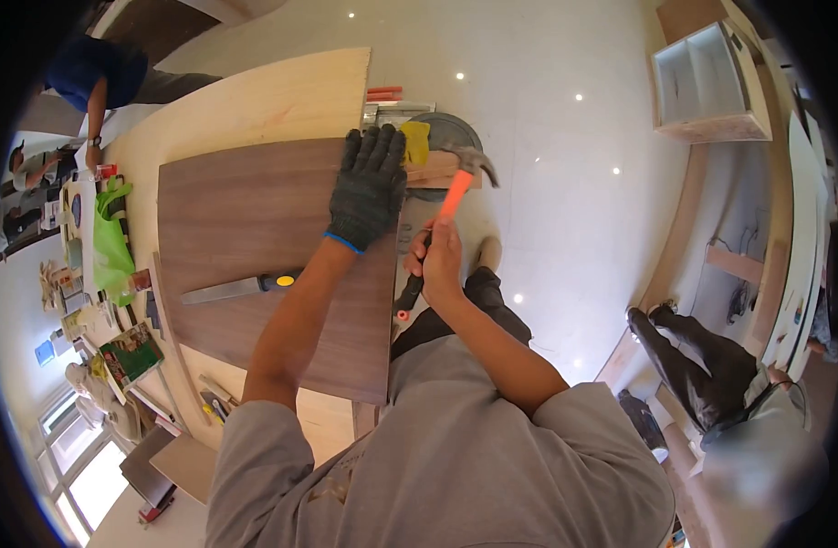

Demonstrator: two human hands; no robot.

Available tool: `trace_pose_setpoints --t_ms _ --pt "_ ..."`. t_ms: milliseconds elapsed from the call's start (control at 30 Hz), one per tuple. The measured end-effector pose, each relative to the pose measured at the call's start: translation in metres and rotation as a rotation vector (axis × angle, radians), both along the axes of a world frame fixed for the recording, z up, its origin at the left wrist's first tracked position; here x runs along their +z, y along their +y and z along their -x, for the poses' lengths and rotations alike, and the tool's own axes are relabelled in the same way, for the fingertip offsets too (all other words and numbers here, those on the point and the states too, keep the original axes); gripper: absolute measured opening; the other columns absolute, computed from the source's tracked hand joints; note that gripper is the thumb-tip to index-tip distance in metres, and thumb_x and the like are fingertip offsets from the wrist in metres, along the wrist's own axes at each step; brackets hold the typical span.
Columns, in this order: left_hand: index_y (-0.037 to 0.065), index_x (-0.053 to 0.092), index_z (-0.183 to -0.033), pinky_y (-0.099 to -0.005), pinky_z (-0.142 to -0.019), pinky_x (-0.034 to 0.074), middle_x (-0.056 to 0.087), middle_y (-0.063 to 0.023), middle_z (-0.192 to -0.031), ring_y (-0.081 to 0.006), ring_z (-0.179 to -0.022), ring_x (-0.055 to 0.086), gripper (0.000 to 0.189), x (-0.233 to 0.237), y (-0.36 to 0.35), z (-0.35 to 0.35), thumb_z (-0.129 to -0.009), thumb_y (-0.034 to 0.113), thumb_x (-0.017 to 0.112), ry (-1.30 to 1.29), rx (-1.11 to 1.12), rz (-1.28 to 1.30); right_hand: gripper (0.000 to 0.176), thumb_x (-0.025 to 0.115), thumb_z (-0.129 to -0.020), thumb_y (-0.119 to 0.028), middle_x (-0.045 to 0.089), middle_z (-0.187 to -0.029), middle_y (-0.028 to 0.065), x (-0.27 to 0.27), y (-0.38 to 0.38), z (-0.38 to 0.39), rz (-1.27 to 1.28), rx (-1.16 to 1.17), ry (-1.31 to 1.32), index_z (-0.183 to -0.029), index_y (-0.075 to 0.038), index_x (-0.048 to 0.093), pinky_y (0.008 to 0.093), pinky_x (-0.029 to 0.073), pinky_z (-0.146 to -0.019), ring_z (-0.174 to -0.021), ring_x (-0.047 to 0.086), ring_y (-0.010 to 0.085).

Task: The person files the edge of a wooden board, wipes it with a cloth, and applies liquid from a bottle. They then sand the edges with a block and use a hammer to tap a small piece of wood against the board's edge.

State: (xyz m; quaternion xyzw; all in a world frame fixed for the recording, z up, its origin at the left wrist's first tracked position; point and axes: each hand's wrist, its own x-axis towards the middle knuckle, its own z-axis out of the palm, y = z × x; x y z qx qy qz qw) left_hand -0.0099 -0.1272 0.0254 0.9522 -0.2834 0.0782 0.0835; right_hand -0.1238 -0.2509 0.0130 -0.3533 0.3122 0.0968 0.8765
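Head view, from the left: a bright green plastic bag sits at the bench's edge. A flat steel blade with a yellow and black handle lies loose on the dark brown veneered panel, which rests on a pale plywood sheet. The left hand, in a black knit glove with a blue cuff, lies flat at the panel's far right corner. Its fingers are spread and grip nothing, with the fingertips close to a yellow scrap and a short pale wooden block. Just right of it, the bare right hand is clenched low on a steel claw hammer with an orange and black handle. The hammer's long axis runs up and away from that fist, leaning slightly right, so its head sits at the block's right end, near the gloved fingers. The gloved hand is the nearer of the two to the block. Further right, a person in dark trousers crouches on the glossy floor.
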Motion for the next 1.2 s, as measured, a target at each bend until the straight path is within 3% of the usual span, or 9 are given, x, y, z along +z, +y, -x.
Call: trace_pose_setpoints --t_ms 100,333,567,767,967,1000,1067,1167,1200 --pt "-0.005 0.046 -0.142 -0.0546 -0.121 0.022 0.048 -0.0255 -0.146 -0.0405 -0.139 0.041 0.053 0.007 -0.003 -0.002 -0.097 0.024 0.051 0.009 0.004 -0.003 0.034 0.039 -0.109 -0.043 0.042 -0.063 0.0025 -0.001 -0.018 0.000 0.097 0.304 0.000 -0.103 -0.010 0.046 0.0264 0.030 -0.040 -0.042 0.034 0.0106" --pt "-0.001 0.049 -0.140 -0.0556 -0.121 0.020 0.050 -0.0262 -0.144 -0.0447 -0.138 0.040 0.056 -0.004 -0.003 0.005 -0.095 0.031 0.056 -0.044 0.198 0.186 0.037 0.045 -0.106 -0.043 0.043 -0.062 0.0018 0.003 -0.106 -0.022 0.362 0.297 0.003 -0.101 -0.007 0.049 0.0259 0.029 -0.037 -0.041 0.036 0.0100" --pt "0.005 0.059 -0.131 -0.0563 -0.121 0.020 0.050 -0.0267 -0.144 -0.0451 -0.138 0.041 0.049 0.003 -0.028 -0.008 -0.092 0.034 0.061 0.027 0.510 0.215 0.039 0.038 -0.110 -0.038 0.041 -0.058 0.0004 0.041 -0.167 -0.114 0.471 0.810 -0.225 -0.102 -0.002 0.051 0.0243 0.030 -0.036 -0.038 0.034 0.0082" --pt "0.006 0.069 -0.115 -0.0532 -0.112 0.037 0.064 -0.0190 -0.126 -0.0402 -0.124 0.056 0.032 0.008 -0.047 -0.014 -0.086 0.020 0.072 -0.061 0.650 0.251 0.037 0.039 -0.109 -0.039 0.043 -0.057 0.0002 0.009 -0.172 -0.210 0.437 1.207 -0.222 -0.102 -0.004 0.052 0.0244 0.032 -0.037 -0.038 0.037 0.0077" --pt "0.001 0.073 -0.101 -0.0325 -0.091 0.052 0.071 -0.0129 -0.105 -0.0266 -0.100 0.067 0.014 0.028 -0.024 -0.031 -0.088 0.006 0.070 -0.050 1.203 0.841 0.040 0.040 -0.109 -0.042 0.041 -0.058 -0.0012 -0.030 -0.179 -0.253 0.331 1.231 -0.087 -0.103 -0.005 0.052 0.0247 0.029 -0.035 -0.038 0.035 0.0076" --pt "-0.001 0.073 -0.103 -0.0320 -0.091 0.051 0.071 -0.0124 -0.105 -0.0236 -0.099 0.066 0.015 0.053 -0.023 -0.040 -0.092 0.006 0.065 -0.059 1.265 0.777 0.040 0.041 -0.109 -0.042 0.040 -0.058 -0.0014 -0.035 -0.182 -0.261 0.334 1.223 -0.070 -0.102 -0.005 0.053 0.0248 0.029 -0.035 -0.038 0.035 0.0076" --pt "0.000 0.074 -0.105 -0.0359 -0.091 0.052 0.071 -0.0155 -0.108 -0.0271 -0.101 0.067 0.019 0.066 -0.017 -0.040 -0.092 0.012 0.066 -0.029 1.394 1.109 0.040 0.041 -0.108 -0.042 0.040 -0.057 -0.0016 -0.042 -0.189 -0.281 0.349 1.192 -0.053 -0.102 -0.004 0.053 0.0249 0.029 -0.035 -0.038 0.035 0.0076" --pt "0.003 0.075 -0.105 -0.0408 -0.092 0.052 0.070 -0.0187 -0.110 -0.0321 -0.104 0.066 0.023 0.052 -0.018 -0.006 -0.092 0.019 0.067 0.140 1.272 0.089 0.042 0.044 -0.107 -0.044 0.041 -0.058 -0.0013 -0.051 -0.212 -0.313 0.372 1.198 -0.075 -0.101 -0.004 0.053 0.0254 0.031 -0.036 -0.039 0.036 0.0076" --pt "0.003 0.076 -0.105 -0.0420 -0.093 0.051 0.069 -0.0196 -0.110 -0.0338 -0.104 0.066 0.023 0.052 -0.020 -0.001 -0.091 0.020 0.068 0.182 1.315 0.133 0.043 0.045 -0.107 -0.045 0.042 -0.059 -0.0008 -0.052 -0.219 -0.323 0.388 1.206 -0.085 -0.100 -0.004 0.053 0.0255 0.032 -0.036 -0.040 0.038 0.0078"
